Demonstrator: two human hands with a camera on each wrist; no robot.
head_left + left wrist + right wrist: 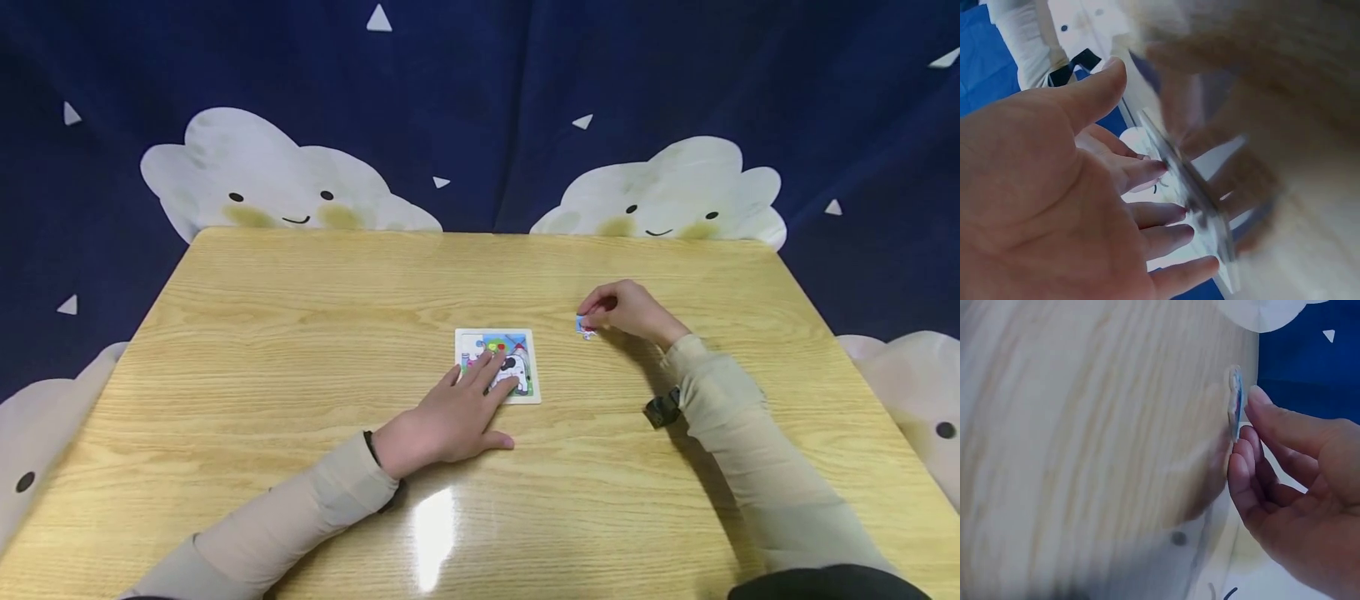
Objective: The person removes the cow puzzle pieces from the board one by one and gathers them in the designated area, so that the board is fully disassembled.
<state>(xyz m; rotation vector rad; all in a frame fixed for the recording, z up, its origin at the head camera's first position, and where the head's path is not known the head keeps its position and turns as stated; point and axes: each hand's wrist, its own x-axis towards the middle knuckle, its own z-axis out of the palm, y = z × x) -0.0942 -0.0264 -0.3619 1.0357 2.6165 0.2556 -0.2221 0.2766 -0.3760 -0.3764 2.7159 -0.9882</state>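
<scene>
The puzzle tray (525,400), a shallow pale-rimmed square, lay on the wooden table (300,333). In it sat fitted puzzle pieces making up a farm picture: a white cow (519,365) with black patches, a green tree shape with red and yellow spots, and blue along the far side. In the tray's far left corner the pale base (470,342) showed. The rest of its left half lay partly under fingers.

The left hand (459,418) reached over the tray's near left side, palm down, its fingers lightly spread with the tips resting on the tray and its picture, the thumb held out sideways just short of the tray's near edge.

To the right of the tray, slightly beyond its far edge and well apart from it, was a loose puzzle piece (1236,400), blue and red on its face. The right hand (636,312) pinched it between thumb and forefinger, the other fingers curled in beneath; whether the piece had fully left the table could not be told. Past the tray, behind the table, hung a dark blue curtain (480,83) printed with smiling clouds.
</scene>
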